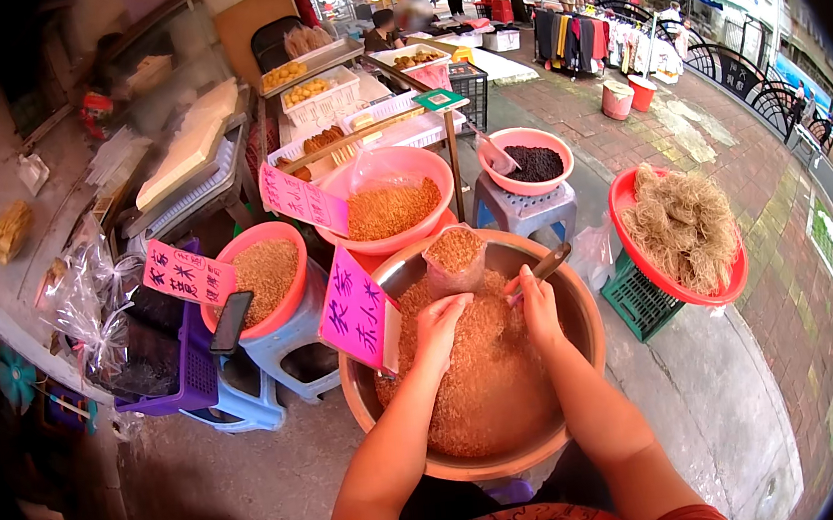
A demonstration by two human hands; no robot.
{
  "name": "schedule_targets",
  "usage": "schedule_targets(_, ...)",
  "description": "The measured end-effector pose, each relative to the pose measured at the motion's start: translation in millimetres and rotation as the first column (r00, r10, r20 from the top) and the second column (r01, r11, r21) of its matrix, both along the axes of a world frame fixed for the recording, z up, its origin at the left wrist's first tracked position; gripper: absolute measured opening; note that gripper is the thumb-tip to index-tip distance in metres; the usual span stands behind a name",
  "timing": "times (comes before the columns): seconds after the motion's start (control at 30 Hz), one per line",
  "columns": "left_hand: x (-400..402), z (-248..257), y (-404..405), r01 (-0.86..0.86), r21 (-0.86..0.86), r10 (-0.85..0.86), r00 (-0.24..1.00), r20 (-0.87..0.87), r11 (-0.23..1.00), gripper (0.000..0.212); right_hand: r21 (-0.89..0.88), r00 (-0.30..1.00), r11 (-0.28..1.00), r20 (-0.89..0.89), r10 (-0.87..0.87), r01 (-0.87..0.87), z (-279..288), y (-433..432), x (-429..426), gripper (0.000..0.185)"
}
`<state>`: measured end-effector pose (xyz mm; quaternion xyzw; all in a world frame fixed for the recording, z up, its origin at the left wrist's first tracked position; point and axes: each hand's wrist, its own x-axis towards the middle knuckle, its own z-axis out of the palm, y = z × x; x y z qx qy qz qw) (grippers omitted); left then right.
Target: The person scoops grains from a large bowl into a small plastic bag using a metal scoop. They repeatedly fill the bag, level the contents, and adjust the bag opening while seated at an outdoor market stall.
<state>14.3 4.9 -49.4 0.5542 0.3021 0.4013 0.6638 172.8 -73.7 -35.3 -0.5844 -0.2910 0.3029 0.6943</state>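
Note:
A wide metal basin (584,364) holds reddish-brown grains (468,405) in front of me. Near its far rim a clear plastic bag (456,260), filled with similar grains, stands upright. My left hand (441,333) is just below the bag, thumb and fingertips pinched together; whether something thin is between them I cannot tell. On the right, my right hand (538,308) is closed around a tool with a dark handle (552,262), its lower end hidden by the hand. A bright pink sign (355,311) with handwriting leans at the basin's left edge.
Left are red bowls of grain (267,274) on blue stools (298,354), a phone (232,323) and a purple crate (198,379). Beyond the basin is a pink tub (388,202). Right stand a bowl of black grains (534,164) and a red basket of dried noodle-like strands (681,231).

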Motion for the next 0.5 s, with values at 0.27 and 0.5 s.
schedule_targets(0.27, -6.3, 3.8, 5.8, -0.08, -0.063, 0.085, 0.992, 0.088, 0.995, 0.036, 0.066, 1.0, 0.998, -0.01, 0.025, -0.024, 18.4, -6.8, -6.7, 0.05)
schedule_targets(0.5, -9.6, -3.6, 8.6, -0.021, -0.154, 0.031, 0.998, 0.063, 0.988, 0.046, 0.109, 0.949, 0.988, 0.309, 0.069, -0.108, 30.9, -23.4, -23.0, 0.046)
